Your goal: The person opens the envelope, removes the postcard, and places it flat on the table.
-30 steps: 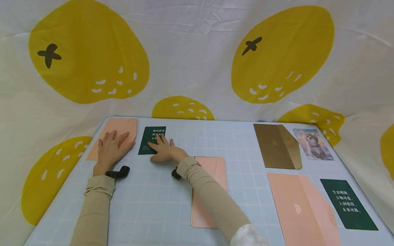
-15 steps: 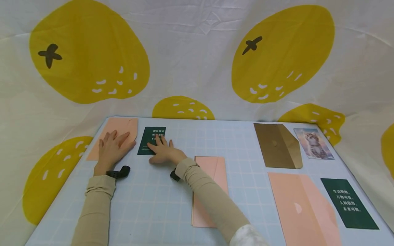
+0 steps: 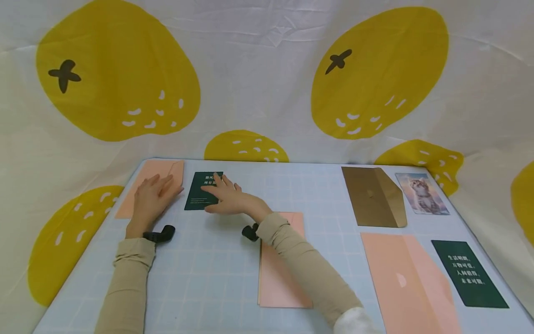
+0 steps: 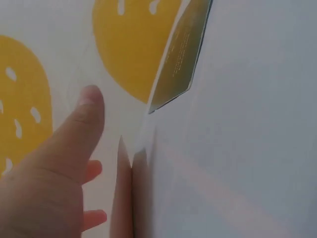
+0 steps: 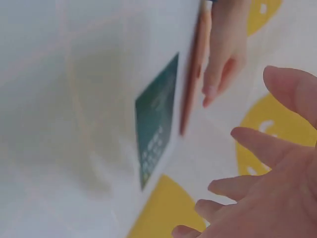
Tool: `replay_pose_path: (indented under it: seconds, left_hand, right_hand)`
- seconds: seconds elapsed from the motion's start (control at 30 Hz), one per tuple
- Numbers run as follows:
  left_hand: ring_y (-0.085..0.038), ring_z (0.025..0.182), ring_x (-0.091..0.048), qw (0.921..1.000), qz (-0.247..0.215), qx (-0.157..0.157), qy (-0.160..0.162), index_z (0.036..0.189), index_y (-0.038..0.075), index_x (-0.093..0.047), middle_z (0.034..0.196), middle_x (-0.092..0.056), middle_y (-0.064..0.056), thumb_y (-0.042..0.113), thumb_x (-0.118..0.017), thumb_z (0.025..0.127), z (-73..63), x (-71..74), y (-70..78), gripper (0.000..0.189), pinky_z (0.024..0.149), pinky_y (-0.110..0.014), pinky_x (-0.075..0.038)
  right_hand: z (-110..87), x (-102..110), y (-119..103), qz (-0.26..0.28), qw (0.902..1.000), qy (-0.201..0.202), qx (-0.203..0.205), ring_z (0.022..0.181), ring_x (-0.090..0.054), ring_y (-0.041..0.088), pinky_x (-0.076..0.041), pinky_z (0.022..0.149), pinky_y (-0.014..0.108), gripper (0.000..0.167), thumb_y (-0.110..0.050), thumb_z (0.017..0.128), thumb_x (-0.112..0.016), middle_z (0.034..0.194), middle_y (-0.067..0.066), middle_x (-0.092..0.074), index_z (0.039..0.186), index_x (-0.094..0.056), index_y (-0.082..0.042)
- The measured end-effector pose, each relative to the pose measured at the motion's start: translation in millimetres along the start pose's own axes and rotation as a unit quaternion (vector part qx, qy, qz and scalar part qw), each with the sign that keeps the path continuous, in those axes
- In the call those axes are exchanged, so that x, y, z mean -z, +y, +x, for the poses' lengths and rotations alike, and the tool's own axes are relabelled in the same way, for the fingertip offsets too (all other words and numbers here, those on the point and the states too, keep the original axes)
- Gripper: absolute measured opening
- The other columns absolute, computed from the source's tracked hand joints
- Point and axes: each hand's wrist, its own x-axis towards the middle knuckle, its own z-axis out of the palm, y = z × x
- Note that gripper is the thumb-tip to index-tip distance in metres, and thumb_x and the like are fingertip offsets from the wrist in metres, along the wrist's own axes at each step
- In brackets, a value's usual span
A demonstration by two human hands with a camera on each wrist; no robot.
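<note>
Head view, hands first. Left hand (image 3: pixel 152 199) reaches over the far-left pink envelope (image 3: pixel 128 204), fingers loosely extended, holding nothing; the left wrist view suggests a slim gap between fingertips and paper. Right hand (image 3: pixel 231 197) spreads wide above the near-left green card (image 3: pixel 196 194), covering part of its printed text. Holding nothing either: the right wrist view shows fingers clear of the card.

Card lies flat on the table (image 3: pixel 200 278), just right of the far-left envelope, bare strip between them. Not inside it.

Step in hand, my judgement: setting out a card beside its envelope, with placement close to done. Both pieces lie flat and neither hand grips. Next move seems to call for lifting both hands away without dragging either piece; if the card needs squaring up, light fingertip pressure would suit so thin a sheet better than a pinch.

Further out: middle pink envelope (image 3: pixel 277 287) lies partly beneath the right sleeve (image 3: pixel 308 269). That arm probably needs to rise clear before this one can be picked up.

Right side of table: brown envelope (image 3: pixel 363 195), flap folded out, kitten card (image 3: pixel 422 194) just beside it. Nearer the wearer, large pink envelope (image 3: pixel 394 269), flap also out, with a second green card (image 3: pixel 470 274) alongside. Same side-by-side pattern as at left. Beyond, fruit-print cloth (image 3: pixel 254 93).
</note>
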Motion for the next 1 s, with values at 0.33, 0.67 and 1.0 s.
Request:
replay_pose_path:
  seconds: [0.33, 0.67, 1.0]
  left_hand:
    - [-0.048, 0.142, -0.026, 0.9873, -0.084, -0.132, -0.024, 0.148, 0.009, -0.047, 0.153, -0.037, -0.025, 0.034, -0.063, 0.098, 2.9, 43.1, 107.0, 0.059, 0.11, -0.068, -0.017]
    - [-0.047, 0.141, -0.03, 0.9443, -0.032, -0.298, -0.135, 0.146, 0.015, -0.05, 0.15, -0.043, -0.018, 0.037, -0.068, 0.094, -53.4, 32.6, 210.0, 0.06, 0.111, -0.065, -0.02]
    - [-0.049, 0.145, -0.018, 0.9153, 0.042, -0.293, -0.273, 0.155, 0.008, -0.031, 0.159, -0.026, -0.022, 0.059, -0.065, 0.089, -105.7, -16.5, 237.8, 0.09, 0.115, -0.061, -0.017]
  right_hand:
    - [-90.1, 38, 20, -0.008, 0.9965, 0.057, 0.061, 0.151, 0.013, 0.026, 0.006, 0.117, 0.054, 0.063, -0.035, 0.102, -0.054, 0.165, 0.01, 0.01, 0.158, -0.028, -0.02]
    - [-174.1, 40, 39, -0.044, 0.9889, 0.113, 0.085, 0.151, 0.004, 0.035, 0.003, 0.115, 0.059, 0.062, -0.034, 0.102, -0.054, 0.166, 0.01, 0.003, 0.157, -0.031, -0.015]
    - [-224.5, 5, 43, -0.055, 0.9866, 0.15, 0.031, 0.148, -0.01, 0.046, -0.006, 0.112, 0.067, 0.07, -0.028, 0.098, -0.061, 0.162, 0.024, -0.008, 0.155, -0.03, -0.005]
